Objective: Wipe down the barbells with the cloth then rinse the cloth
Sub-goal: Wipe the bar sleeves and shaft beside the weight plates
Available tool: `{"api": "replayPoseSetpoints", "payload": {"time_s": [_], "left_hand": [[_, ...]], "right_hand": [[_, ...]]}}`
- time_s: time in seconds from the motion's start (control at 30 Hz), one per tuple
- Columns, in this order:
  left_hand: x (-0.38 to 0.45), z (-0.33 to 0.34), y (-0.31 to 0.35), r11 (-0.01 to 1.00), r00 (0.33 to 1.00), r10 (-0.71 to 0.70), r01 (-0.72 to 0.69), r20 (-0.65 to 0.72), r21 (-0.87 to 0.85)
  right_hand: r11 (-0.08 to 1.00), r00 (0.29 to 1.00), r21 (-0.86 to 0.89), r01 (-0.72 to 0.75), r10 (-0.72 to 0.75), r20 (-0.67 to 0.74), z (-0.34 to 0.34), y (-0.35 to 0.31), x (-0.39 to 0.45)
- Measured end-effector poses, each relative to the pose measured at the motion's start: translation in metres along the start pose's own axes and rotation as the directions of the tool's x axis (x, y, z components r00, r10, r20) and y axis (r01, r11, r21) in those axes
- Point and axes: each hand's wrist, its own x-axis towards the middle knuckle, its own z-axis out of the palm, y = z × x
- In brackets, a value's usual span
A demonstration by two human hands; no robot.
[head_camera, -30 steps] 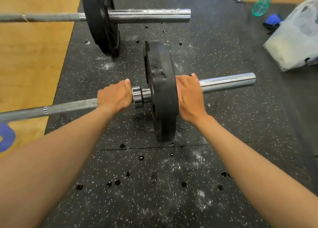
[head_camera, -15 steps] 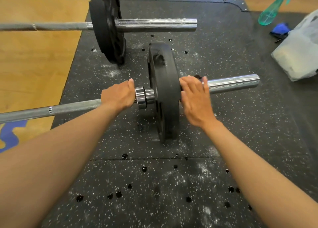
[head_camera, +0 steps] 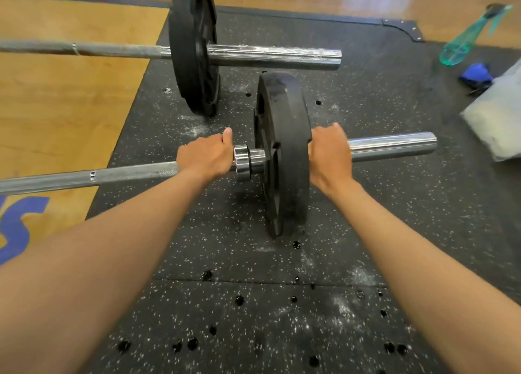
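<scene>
Fingers: both hands curled round the near barbell (head_camera: 127, 173), left hand (head_camera: 207, 156) on the shaft, right hand (head_camera: 329, 155) on the sleeve beside the plate (head_camera: 282, 153).
Handling: likely heavy, rigid, sleeve slick; shaft gives surer hold.
Cloth: none seen.

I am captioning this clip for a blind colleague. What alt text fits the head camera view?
Two bare hands grip the near barbell on a black speckled gym mat, the left hand on the bar and the right hand on the sleeve, either side of a black weight plate. A second barbell lies behind; a green spray bottle lies far right.
</scene>
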Motion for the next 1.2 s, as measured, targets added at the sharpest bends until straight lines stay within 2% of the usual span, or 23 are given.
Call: {"api": "replayPoseSetpoints", "payload": {"time_s": [0.07,0.13,0.17,0.27,0.37,0.53,0.6,0.67,0.77,0.83,0.87,0.93,1.0,1.03,1.1,1.2], "left_hand": [[0.004,0.0,0.0,1.0,1.0,-0.003,0.003,0.003,-0.005],[0.007,-0.002,-0.001,1.0,1.0,-0.013,0.013,0.024,-0.005],[0.01,-0.002,-0.001,1.0,0.999,-0.017,0.017,0.034,-0.004],[0.017,0.001,-0.001,1.0,0.999,-0.021,0.022,0.045,-0.01],[0.026,0.001,0.0,1.0,0.999,-0.029,0.029,0.027,-0.005],[0.038,-0.004,0.0,0.998,0.997,-0.057,0.056,0.049,0.021],[0.042,-0.006,0.0,0.998,0.996,-0.062,0.06,0.064,0.035],[0.044,-0.007,0.0,0.997,0.996,-0.059,0.056,0.069,0.046],[0.047,-0.006,-0.001,0.998,0.997,-0.047,0.045,0.054,0.037],[0.047,-0.005,-0.003,0.999,0.999,-0.043,0.042,0.033,0.023],[0.046,-0.004,-0.004,0.999,0.999,-0.044,0.043,0.027,0.016],[0.044,-0.002,-0.004,0.999,0.999,-0.051,0.051,0.019,0.001],[0.046,-0.002,-0.002,0.999,0.999,-0.054,0.054,0.008,0.004],[0.046,-0.002,-0.002,0.999,0.999,-0.049,0.048,0.011,0.009],[0.048,-0.002,-0.002,0.999,0.999,-0.042,0.042,0.024,0.017],[0.058,-0.004,-0.003,0.998,0.997,-0.059,0.058,0.05,0.018]], "right_hand": [[0.984,0.985,0.058,0.168,-0.166,-0.043,0.003,-0.005,0.001],[0.96,0.96,0.025,0.28,-0.279,-0.035,0.001,0.013,0.008],[0.962,0.962,-0.034,0.27,-0.271,-0.025,-0.002,0.027,0.013],[0.99,0.996,-0.108,0.088,-0.089,-0.002,-0.014,0.063,0.02],[0.991,1.0,-0.134,-0.022,0.021,-0.009,-0.007,0.051,0.021],[0.995,0.988,0.006,-0.098,0.097,0.117,0.001,-0.006,0.046],[0.993,0.987,-0.109,-0.047,0.063,0.148,0.002,-0.009,0.053],[0.988,0.993,-0.149,0.041,-0.023,0.118,0.004,-0.011,0.053],[0.994,0.995,-0.049,0.094,-0.093,0.023,0.009,-0.005,0.05],[0.994,0.993,-0.009,0.111,-0.111,-0.032,0.007,0.023,0.053],[0.995,0.994,-0.005,0.097,-0.097,-0.054,0.004,0.045,0.054],[0.999,0.998,0.02,-0.026,0.027,-0.061,-0.005,0.085,0.056],[0.991,0.987,0.019,-0.135,0.136,-0.08,-0.005,0.097,0.057],[0.99,0.985,0.038,-0.137,0.14,-0.101,0.0,0.089,0.056],[0.997,0.99,0.064,-0.045,0.053,-0.133,0.012,0.054,0.054],[0.984,0.967,0.024,0.176,-0.169,-0.19,0.023,-0.001,0.053]]}}
